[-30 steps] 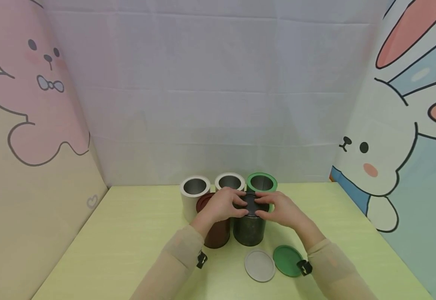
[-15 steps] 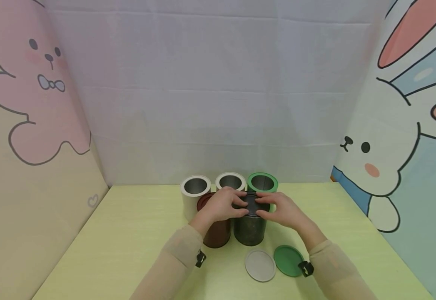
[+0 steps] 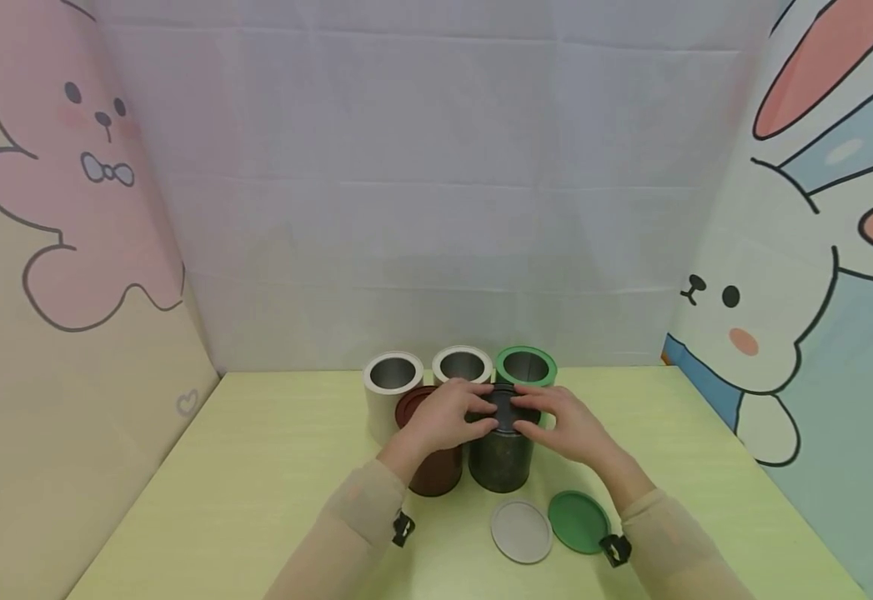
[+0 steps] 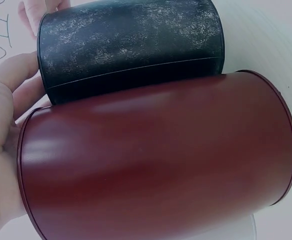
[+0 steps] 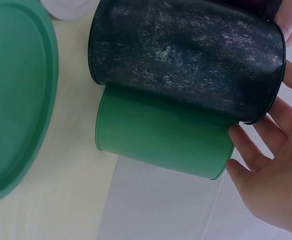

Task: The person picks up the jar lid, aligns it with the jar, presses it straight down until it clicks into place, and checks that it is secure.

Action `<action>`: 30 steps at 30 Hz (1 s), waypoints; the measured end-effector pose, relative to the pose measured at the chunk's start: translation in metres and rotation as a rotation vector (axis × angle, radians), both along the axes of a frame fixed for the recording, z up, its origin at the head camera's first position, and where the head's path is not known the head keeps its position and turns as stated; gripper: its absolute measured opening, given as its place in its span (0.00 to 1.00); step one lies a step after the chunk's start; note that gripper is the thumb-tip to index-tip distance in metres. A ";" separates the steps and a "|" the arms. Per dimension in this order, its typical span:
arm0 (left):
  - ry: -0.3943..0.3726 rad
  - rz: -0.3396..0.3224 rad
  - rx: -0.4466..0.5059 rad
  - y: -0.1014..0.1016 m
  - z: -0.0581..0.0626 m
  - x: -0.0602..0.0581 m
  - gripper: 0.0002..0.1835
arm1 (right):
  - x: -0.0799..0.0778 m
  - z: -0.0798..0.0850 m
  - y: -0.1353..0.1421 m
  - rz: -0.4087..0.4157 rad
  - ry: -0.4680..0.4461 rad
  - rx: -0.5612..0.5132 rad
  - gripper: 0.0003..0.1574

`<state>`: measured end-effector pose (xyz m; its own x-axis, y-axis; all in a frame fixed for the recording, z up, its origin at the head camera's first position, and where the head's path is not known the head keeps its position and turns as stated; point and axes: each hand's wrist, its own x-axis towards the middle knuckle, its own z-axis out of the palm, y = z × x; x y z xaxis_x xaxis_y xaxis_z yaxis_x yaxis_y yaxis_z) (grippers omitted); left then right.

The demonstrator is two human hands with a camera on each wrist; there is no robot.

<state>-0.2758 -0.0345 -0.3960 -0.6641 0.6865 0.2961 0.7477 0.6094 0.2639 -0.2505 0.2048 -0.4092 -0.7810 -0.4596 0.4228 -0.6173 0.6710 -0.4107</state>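
A black can (image 3: 500, 460) with worn, speckled sides stands upright at the front of a group of cans, its dark lid (image 3: 507, 412) on top. My left hand (image 3: 445, 417) reaches over the dark red can (image 3: 436, 472) and touches the lid's left part with fingers and thumb. From the other side, my right hand (image 3: 567, 423) lays its fingertips and thumb on the lid's right part. The right wrist view shows those fingers (image 5: 281, 117) spread at the black can's rim, close to the green can (image 5: 161, 132). Neither hand curls round the can.
Behind stand two open white cans (image 3: 374, 408) (image 3: 462, 353) and an open green can (image 3: 549, 377). A grey-white lid (image 3: 521, 533) and a green lid (image 3: 577, 521) lie flat in front on the pale yellow table (image 3: 271, 467). Cloth walls (image 3: 436, 208) enclose the back and sides.
Both hands stay at the black can's lid with almost no movement. The cans and loose lids keep their places; the head view shifts slightly.
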 end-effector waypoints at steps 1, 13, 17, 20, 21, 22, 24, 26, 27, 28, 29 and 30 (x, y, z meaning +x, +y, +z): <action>0.014 0.007 -0.004 0.000 0.000 0.001 0.17 | 0.000 -0.002 0.000 -0.003 0.016 -0.007 0.24; 0.047 -0.063 0.179 -0.014 0.002 0.018 0.15 | 0.014 -0.008 0.002 0.047 0.221 -0.112 0.25; 0.032 -0.077 0.260 -0.024 0.003 0.026 0.15 | 0.019 -0.006 -0.001 0.071 0.228 -0.125 0.27; 0.039 -0.094 0.304 -0.032 0.004 0.031 0.16 | 0.025 -0.003 -0.006 0.104 0.241 -0.140 0.28; 0.047 -0.100 0.311 -0.035 0.004 0.032 0.16 | 0.027 -0.003 -0.007 0.118 0.249 -0.148 0.28; 0.056 -0.103 0.312 -0.038 0.004 0.034 0.16 | 0.029 -0.002 -0.009 0.133 0.259 -0.157 0.29; 0.075 -0.103 0.313 -0.045 0.002 0.036 0.16 | 0.033 -0.002 -0.013 0.161 0.285 -0.174 0.29; 0.085 -0.094 0.321 -0.052 0.001 0.040 0.16 | 0.036 -0.001 -0.017 0.193 0.316 -0.193 0.29; 0.081 -0.085 0.329 -0.055 0.000 0.042 0.16 | 0.038 -0.001 -0.019 0.208 0.330 -0.202 0.29; 0.074 -0.073 0.341 -0.058 0.000 0.044 0.16 | 0.039 -0.001 -0.021 0.221 0.344 -0.209 0.29; 0.066 -0.057 0.355 -0.062 -0.001 0.046 0.17 | 0.040 -0.001 -0.023 0.231 0.357 -0.212 0.28; 0.059 -0.041 0.368 -0.065 -0.002 0.048 0.17 | 0.041 -0.002 -0.025 0.239 0.371 -0.213 0.27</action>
